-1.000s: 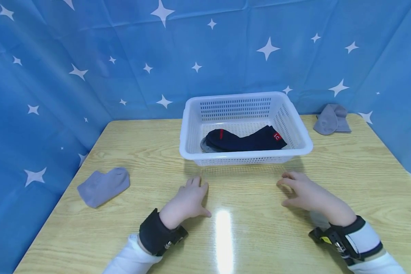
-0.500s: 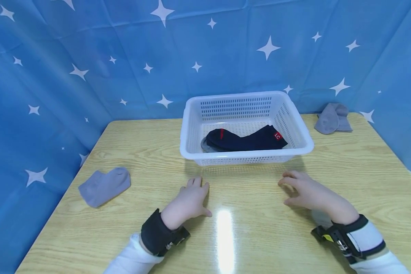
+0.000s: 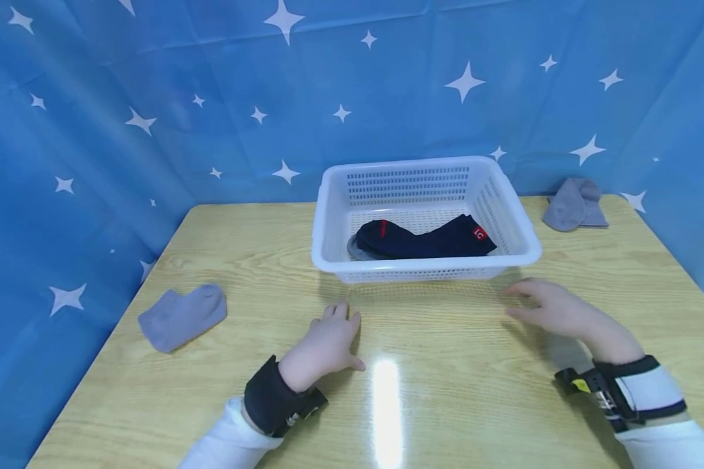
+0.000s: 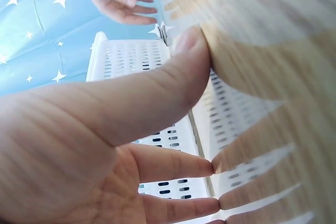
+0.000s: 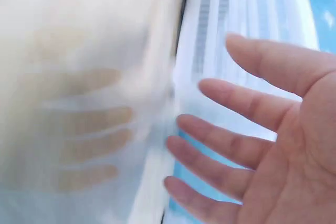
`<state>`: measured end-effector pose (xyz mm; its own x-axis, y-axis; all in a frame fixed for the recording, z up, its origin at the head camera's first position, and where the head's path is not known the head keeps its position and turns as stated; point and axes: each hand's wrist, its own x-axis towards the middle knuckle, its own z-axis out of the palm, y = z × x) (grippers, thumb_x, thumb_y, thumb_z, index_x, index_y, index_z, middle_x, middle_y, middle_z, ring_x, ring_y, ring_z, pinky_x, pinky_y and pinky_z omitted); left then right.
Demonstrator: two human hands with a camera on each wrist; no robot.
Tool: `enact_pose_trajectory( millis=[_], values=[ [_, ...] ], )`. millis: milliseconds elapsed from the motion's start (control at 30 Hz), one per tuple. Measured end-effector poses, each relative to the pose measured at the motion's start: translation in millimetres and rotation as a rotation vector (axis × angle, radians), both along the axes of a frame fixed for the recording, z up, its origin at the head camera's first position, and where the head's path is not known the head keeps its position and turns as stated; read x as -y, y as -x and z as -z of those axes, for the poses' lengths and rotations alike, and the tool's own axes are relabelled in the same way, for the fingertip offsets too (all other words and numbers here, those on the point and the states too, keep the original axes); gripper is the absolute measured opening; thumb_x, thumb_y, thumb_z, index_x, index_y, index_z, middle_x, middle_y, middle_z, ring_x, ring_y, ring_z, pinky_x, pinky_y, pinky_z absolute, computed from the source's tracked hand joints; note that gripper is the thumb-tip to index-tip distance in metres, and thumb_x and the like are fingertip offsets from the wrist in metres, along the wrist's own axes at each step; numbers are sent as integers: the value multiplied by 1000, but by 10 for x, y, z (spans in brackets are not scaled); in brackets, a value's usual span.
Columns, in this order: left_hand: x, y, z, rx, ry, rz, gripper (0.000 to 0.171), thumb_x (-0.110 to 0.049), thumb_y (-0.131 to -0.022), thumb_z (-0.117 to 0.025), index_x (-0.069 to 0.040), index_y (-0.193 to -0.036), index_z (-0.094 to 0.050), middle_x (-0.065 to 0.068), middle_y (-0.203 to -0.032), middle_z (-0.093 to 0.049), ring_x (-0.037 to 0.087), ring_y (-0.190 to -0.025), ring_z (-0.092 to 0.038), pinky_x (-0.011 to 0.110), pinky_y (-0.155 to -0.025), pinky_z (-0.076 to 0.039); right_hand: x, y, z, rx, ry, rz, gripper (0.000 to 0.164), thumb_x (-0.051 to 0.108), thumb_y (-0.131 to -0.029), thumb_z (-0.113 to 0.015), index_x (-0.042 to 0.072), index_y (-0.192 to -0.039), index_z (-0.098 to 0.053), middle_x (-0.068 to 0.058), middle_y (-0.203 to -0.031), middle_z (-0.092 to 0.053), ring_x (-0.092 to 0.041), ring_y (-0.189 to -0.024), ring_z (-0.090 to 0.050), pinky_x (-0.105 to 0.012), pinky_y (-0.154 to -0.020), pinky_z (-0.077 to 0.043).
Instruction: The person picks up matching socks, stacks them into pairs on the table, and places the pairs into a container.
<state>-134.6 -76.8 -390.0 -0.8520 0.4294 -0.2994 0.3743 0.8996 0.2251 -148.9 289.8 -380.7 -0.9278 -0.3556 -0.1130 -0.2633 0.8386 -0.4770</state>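
The left hand (image 3: pixel 322 345) rests its fingertips on the wooden table (image 3: pixel 258 254), fingers spread and holding nothing, just in front of the white basket (image 3: pixel 407 185). The right hand (image 3: pixel 569 316), likewise empty with its fingers extended, hovers above the tabletop near the basket's front right corner (its reflection sits apart from the fingertips in the right wrist view). Inside the basket lies a navy sock (image 3: pixel 425 244) with red marks, partly covering something grey (image 3: pixel 354 249) at its left end. One grey sock (image 3: pixel 184 318) lies flat left of the left hand; a folded grey sock (image 3: pixel 572 205) lies right of the basket, near the starry blue curtain (image 3: pixel 234 71).
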Motion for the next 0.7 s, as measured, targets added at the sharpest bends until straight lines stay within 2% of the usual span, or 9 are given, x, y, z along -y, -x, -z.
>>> enact_pose_trajectory(
  millis=[100,167,333,533,700],
  values=[
    [-6,11,-3,-2,6,-1,89,-40,-69,-82,1,-139,-44,25,-147,-31,43,-134,-30,58,-98,-38,-256,214,-64,29,-31,123,43,27,-95,-56,-6,-122,-55,-32,-122,-54,-48,-107,-52,-57,-83,-45],
    [-8,18,5,-1,10,-3,90,-40,-69,-82,0,-139,-44,25,-147,-31,42,-134,-30,58,-98,-37,-417,367,-95,37,-61,178,47,29,-97,-51,-9,-125,-50,-36,-126,-48,-52,-109,-48,-60,-84,-43],
    [-16,25,5,7,22,-2,90,-41,-69,-81,-1,-140,-43,24,-146,-32,42,-134,-30,58,-98,-37,-721,666,-68,37,-125,236,53,27,-99,-45,-16,-129,-39,-43,-131,-31,-59,-118,-32,-68,-93,-32],
    [-21,12,-4,-5,33,17,88,-43,-70,-80,-1,-139,-44,23,-144,-34,41,-133,-32,56,-96,-40,-854,836,27,35,-178,289,56,22,-97,-44,-20,-132,-32,-45,-134,-22,-60,-123,-21,-70,-99,-24],
    [-19,7,-10,-1,31,13,89,-42,-70,-81,0,-139,-44,23,-145,-34,40,-133,-32,56,-96,-40,-856,949,82,23,-196,301,64,27,-97,-45,-21,-135,-28,-45,-136,-20,-60,-126,-18,-69,-102,-19]
  ],
)
